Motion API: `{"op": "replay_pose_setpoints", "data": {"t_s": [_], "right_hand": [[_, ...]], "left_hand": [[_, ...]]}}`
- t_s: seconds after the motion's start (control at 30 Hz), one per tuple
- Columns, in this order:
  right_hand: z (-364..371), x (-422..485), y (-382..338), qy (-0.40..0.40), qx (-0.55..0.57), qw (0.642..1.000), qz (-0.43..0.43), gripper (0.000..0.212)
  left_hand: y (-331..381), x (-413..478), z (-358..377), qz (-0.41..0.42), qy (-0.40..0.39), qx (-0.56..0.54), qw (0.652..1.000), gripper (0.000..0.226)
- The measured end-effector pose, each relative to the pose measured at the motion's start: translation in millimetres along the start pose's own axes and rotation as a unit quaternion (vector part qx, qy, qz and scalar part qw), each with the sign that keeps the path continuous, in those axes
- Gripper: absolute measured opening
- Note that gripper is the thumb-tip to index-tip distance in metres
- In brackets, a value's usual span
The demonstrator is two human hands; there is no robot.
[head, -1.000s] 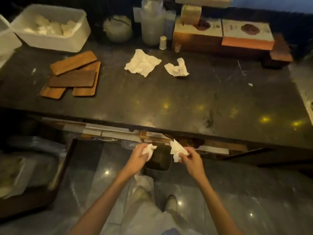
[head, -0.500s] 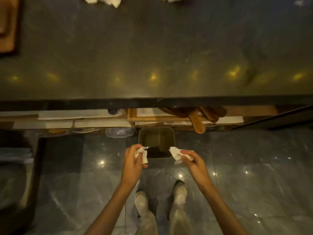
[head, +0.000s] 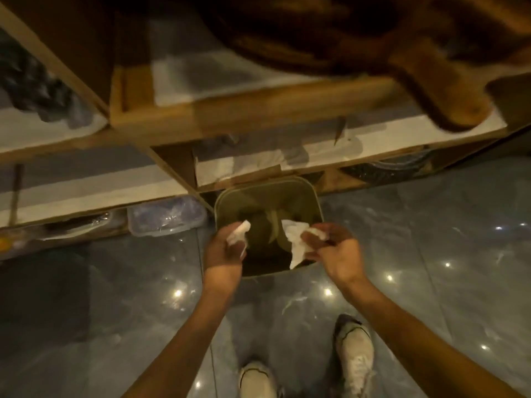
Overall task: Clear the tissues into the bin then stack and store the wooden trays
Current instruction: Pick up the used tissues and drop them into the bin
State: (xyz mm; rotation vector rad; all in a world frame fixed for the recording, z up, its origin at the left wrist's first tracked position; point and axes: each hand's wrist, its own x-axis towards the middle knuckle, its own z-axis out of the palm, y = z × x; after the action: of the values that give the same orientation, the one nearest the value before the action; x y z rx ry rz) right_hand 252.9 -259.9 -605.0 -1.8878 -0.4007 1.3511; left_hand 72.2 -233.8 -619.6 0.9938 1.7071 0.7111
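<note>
An olive square bin point(head: 311, 196) stands on the floor under the shelving. Over its left side, my left hand point(head: 225, 251) grips a crumpled white tissue point(head: 239, 231). Above the bin's right side, my right hand point(head: 334, 248) pinches a larger white tissue point(head: 296, 241) that hangs down into the opening. Inside the bin lies some pale rubbish. The counter top with the wooden trays is out of view.
Wooden shelves point(head: 230, 116) lined with white paper hang over the bin's far edge. A wooden paddle board point(head: 436, 90) juts out at the upper right. A clear plastic box point(head: 166, 215) sits left of the bin. My two shoes point(head: 355, 357) stand on the glossy floor.
The view dropped from the counter top down to the shelves and bin. Both hands moved forward with their tissues and now hold them over the bin's opening.
</note>
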Motion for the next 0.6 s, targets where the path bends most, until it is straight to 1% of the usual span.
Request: {"op": "replay_pose_setpoints", "data": {"t_s": [0.07,0.1,0.17,0.2,0.3,0.37,0.43,0.5,0.53,0.6], "right_hand": [[6,17,14,0.012,-0.037,0.999,-0.028,0.025],[8,25,22,0.012,-0.061,0.997,-0.056,0.022],[12,35,34,-0.009,-0.129,0.986,-0.106,0.014],[14,39,38,-0.016,-0.172,0.979,-0.112,0.012],[21,57,50,-0.010,-0.294,0.947,-0.132,0.013],[27,69,55,-0.019,-0.370,0.915,-0.160,0.018],[32,80,61,-0.073,-0.458,0.870,-0.168,0.028],[33,88,67,-0.148,-0.517,0.830,-0.147,0.047],[33,90,69,-0.173,-0.531,0.819,-0.133,0.056],[35,92,68,-0.195,-0.531,0.813,-0.137,0.059]], "left_hand": [[-14,15,12,0.015,0.025,0.040,0.999,0.018],[-21,21,15,0.040,0.039,0.077,0.995,0.014],[-33,30,22,0.087,0.046,0.144,0.985,0.011],[-39,35,24,0.096,0.043,0.156,0.982,0.011],[-52,42,30,0.110,0.047,0.157,0.980,0.011],[-57,48,32,0.108,0.017,0.176,0.978,0.013],[-61,55,35,0.101,-0.025,0.214,0.971,0.021],[-64,62,38,0.104,-0.073,0.275,0.953,0.036],[-65,65,40,0.105,-0.100,0.303,0.942,0.045],[-64,66,41,0.115,-0.137,0.358,0.916,0.062]]}}
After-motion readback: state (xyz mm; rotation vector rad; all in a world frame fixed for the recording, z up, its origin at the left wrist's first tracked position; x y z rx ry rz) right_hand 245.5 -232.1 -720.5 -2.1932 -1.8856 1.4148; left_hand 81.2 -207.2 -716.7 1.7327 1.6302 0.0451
